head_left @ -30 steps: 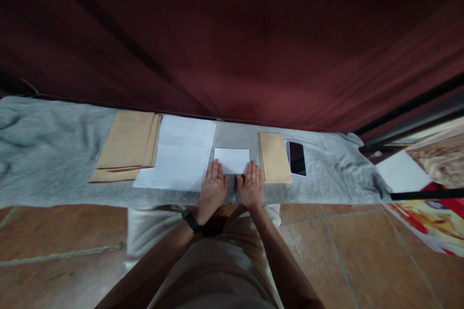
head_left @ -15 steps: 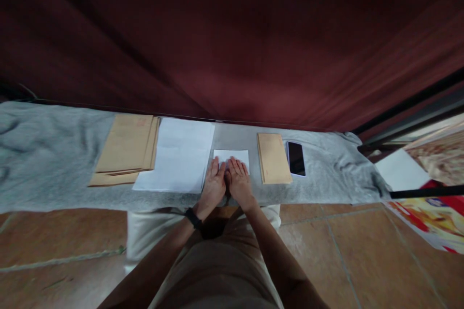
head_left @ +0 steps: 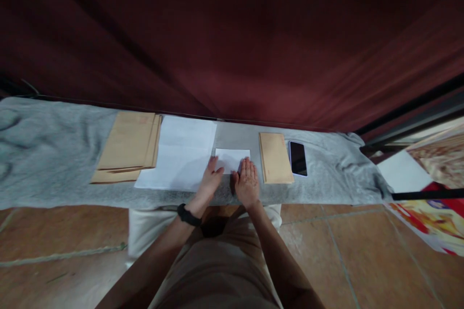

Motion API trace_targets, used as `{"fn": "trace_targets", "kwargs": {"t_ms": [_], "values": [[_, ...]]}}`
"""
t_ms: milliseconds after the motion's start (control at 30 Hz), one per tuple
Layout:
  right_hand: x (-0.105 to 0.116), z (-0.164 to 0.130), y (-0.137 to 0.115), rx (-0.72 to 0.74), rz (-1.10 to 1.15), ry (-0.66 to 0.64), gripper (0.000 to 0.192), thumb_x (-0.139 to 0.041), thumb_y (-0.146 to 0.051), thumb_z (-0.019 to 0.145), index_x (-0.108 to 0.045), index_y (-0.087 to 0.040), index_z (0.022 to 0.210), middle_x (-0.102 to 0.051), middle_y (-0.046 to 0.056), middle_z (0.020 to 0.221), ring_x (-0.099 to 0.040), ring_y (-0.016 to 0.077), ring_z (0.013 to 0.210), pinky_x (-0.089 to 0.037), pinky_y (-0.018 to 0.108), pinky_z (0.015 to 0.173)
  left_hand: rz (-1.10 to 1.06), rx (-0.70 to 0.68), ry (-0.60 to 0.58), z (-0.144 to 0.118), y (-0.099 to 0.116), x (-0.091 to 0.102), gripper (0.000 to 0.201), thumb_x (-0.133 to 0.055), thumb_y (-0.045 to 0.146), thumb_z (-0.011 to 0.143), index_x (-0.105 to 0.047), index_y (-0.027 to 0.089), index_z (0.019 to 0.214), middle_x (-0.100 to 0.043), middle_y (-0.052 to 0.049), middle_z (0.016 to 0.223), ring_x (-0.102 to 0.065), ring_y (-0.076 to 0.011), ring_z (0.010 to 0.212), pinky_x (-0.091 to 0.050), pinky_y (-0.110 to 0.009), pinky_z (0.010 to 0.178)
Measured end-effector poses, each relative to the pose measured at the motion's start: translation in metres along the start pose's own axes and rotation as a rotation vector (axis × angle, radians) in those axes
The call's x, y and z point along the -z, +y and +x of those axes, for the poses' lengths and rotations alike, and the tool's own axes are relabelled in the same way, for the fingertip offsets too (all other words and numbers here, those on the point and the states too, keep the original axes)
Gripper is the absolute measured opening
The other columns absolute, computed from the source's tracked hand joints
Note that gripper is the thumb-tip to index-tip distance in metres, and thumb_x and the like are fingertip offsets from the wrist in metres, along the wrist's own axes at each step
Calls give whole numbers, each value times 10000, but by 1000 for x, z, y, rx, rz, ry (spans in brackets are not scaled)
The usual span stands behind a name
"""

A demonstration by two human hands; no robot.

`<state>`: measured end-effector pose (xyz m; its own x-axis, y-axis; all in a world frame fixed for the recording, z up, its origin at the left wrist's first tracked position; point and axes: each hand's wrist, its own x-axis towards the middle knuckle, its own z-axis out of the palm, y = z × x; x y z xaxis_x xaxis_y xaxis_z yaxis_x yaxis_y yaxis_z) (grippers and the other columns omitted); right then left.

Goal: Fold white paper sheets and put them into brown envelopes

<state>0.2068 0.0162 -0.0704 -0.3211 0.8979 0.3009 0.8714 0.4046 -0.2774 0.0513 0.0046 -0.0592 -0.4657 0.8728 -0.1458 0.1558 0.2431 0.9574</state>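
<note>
A small folded white paper point(head_left: 232, 158) lies flat on the grey cloth in front of me. My left hand point(head_left: 212, 177) is at its left edge, thumb apart from the fingers, with a black band on the wrist. On the paper's lower right corner rests my right hand point(head_left: 248, 184), palm down with fingers stretched out flat. Left of the paper is a stack of larger white sheets point(head_left: 181, 149), partly under a pile of brown envelopes point(head_left: 128, 140). To the right sits a smaller stack of brown envelopes point(head_left: 276, 157).
A phone point(head_left: 298, 158) with a dark screen lies right of the small envelope stack. The grey cloth point(head_left: 333, 169) covers a narrow surface, with a dark red curtain point(head_left: 232, 58) hanging behind. Black bars and a printed box point(head_left: 431, 222) are at the far right.
My hands have moved apart from the middle of the folded paper, the left towards its left edge and the right towards its right edge, uncovering more of it.
</note>
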Motion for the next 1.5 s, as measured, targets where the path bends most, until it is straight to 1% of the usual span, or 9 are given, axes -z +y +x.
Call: {"fn": "trace_targets", "kwargs": {"t_ms": [200,433,567,667,867,1067,1233,1400,1500], "values": [[4,-1,1,44,5,-22,655,-425,-414,1057,-328,-3,1558,-330,252,1615,-284,335,1523,-297,529,1212,-332,313,112,1,20,6,610,-655,197,733,-590,155,1338,-706,-115,1222,-687,-227,1038,-564,-382,888],[12,2,6,16,174,-46,521,-396,-307,1046,-443,-82,1514,-455,185,1565,-373,257,1487,-263,514,1240,-432,110,-75,-14,39,-2,424,-694,244,690,-709,145,1101,-750,-77,1069,-681,-211,956,-545,-350,869],[23,12,4,-130,528,-18,480,-310,-317,1058,-546,-142,1438,-575,128,1476,-503,216,1391,-358,437,1200,-512,146,-163,-18,48,-2,507,-699,452,798,-676,151,1205,-705,-139,1233,-686,-234,1062,-551,-357,894],[29,18,-4,-356,925,18,513,-322,-472,1045,-617,-154,1319,-683,120,1325,-630,223,1233,-495,393,1071,-501,184,-124,-18,44,-1,504,-640,506,861,-652,177,1243,-615,-152,1399,-644,-241,1187,-552,-353,920],[28,16,-26,-592,1398,-71,547,-351,-609,993,-570,-191,1269,-675,146,1323,-685,229,1171,-597,352,905,-518,243,-115,-20,32,-7,496,-753,408,749,-654,182,1179,-737,-95,1094,-706,-211,949,-569,-346,821],[20,1,-15,-640,1359,-309,489,-497,-622,928,-681,-187,1057,-773,146,1064,-758,257,934,-630,413,799,-331,179,-8,-7,24,0,587,-687,230,713,-607,179,1292,-672,21,754,-647,-156,683,-522,-282,663],[25,-9,-5,-562,1268,-500,488,-584,-627,874,-756,-170,896,-789,111,870,-738,226,705,-618,358,633,58,7,-21,9,19,11,720,-590,131,739,-496,161,1452,-623,40,701,-620,-169,665,-526,-313,741],[39,-5,-3,-206,805,-166,413,-396,-403,1015,-733,-228,1178,-759,77,1166,-713,219,1053,-579,379,954,388,-80,-49,12,22,12,645,-539,126,808,-515,181,1451,-683,-12,798,-662,-198,756,-529,-313,793],[37,4,2,21,511,-104,438,-368,-311,1036,-645,-190,1353,-636,93,1410,-546,230,1355,-436,434,1157,513,-102,-62,15,24,11,620,-499,109,840,-516,184,1455,-733,-55,906,-691,-211,818,-535,-309,814]]}}
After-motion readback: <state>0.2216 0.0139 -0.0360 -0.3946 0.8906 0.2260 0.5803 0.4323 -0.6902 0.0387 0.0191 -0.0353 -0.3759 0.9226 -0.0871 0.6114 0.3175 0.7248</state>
